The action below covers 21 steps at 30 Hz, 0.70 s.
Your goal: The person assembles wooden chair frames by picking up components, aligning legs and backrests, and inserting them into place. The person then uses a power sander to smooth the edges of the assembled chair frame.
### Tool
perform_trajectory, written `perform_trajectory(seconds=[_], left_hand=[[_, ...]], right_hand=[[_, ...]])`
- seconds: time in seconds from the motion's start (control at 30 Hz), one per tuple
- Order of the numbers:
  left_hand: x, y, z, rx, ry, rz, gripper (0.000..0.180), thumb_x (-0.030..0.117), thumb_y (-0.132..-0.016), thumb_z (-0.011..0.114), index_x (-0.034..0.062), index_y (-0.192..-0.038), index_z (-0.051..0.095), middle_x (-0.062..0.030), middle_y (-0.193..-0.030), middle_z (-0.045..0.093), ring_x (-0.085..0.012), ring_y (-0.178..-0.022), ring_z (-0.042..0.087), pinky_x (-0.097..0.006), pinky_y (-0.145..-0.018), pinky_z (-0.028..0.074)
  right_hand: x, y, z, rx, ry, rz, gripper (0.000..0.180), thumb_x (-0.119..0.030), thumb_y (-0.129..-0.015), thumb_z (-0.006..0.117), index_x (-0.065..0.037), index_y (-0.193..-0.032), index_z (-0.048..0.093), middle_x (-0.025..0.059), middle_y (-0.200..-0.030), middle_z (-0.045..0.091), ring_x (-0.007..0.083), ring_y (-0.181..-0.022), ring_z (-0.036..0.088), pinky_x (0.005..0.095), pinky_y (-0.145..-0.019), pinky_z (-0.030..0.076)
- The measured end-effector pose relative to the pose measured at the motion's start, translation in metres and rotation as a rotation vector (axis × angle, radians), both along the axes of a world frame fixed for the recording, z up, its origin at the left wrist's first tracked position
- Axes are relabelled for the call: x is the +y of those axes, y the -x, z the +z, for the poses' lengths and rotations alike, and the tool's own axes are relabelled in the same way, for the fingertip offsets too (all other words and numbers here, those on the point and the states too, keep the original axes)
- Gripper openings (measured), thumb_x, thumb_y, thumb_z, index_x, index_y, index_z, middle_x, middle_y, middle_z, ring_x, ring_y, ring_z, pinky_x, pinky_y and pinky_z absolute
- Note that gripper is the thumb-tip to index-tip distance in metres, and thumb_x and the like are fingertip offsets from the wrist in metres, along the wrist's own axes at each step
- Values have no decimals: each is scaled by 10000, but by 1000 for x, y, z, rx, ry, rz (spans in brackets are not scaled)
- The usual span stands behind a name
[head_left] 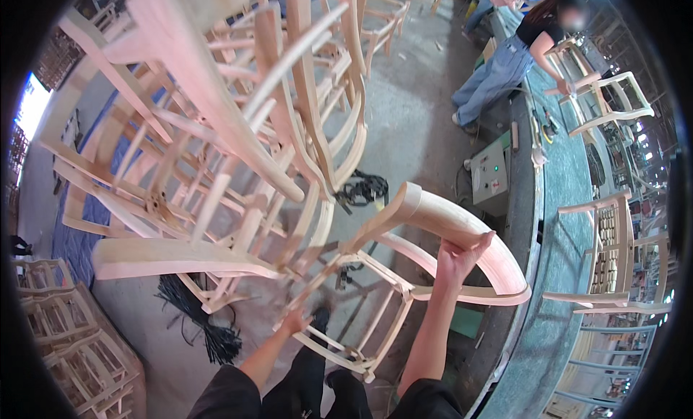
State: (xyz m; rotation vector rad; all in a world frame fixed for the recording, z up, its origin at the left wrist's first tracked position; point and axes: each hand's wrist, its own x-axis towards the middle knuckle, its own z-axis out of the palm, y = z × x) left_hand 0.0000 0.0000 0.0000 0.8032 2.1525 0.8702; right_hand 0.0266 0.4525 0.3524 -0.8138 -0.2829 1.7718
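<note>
An unfinished pale wood chair frame [462, 220] is tilted in front of me, its broad curved backrest toward the right and its open seat frame nearer my legs. My right hand [460, 259] grips the curved backrest, with the thumb side showing and some fingers hidden behind the wood. Closed around a slim rail at the frame's left end is my left hand [291, 322]. The seat opening shows the floor through it.
A tall stack of bare wooden chair frames [238, 152] crowds the left. On the right runs a long green-topped conveyor bench [538, 303] carrying more chairs [610, 253]. A person [516, 51] handles a chair at its far end. Dark straps [202, 318] lie on the floor.
</note>
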Motion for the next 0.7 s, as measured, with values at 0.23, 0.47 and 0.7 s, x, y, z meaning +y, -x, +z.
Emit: perform_trajectory(seconds=[0.23,0.47,0.7], left_hand=[[-80,-19,56,-184,308,275,358,291,-789,687,66,-1065,664,-182,-970,694,-317,-929,668,-407,-812,522],[-261,-70,132,-459,230,661,317,202,-812,682,-29,-1027,651,-120,-930,703,-209,-825,691,-335,-683,552],[-342,-94,238,-346,-119,498,307,160,-863,634,-32,-1102,625,-88,-854,693,-145,-746,665,-266,-647,528]], right_hand=[[-16,3,55,-70,5,-152,741,-527,-841,669,4,-1305,442,129,-1262,527,267,-1133,539,409,-1001,445],[-167,-70,97,-65,-294,-146,729,-558,-854,630,-2,-1289,454,116,-1202,551,241,-1064,570,374,-922,479],[-378,-159,163,0,-290,-252,562,-529,-888,577,-64,-1195,512,67,-1055,584,184,-1008,564,347,-897,445]])
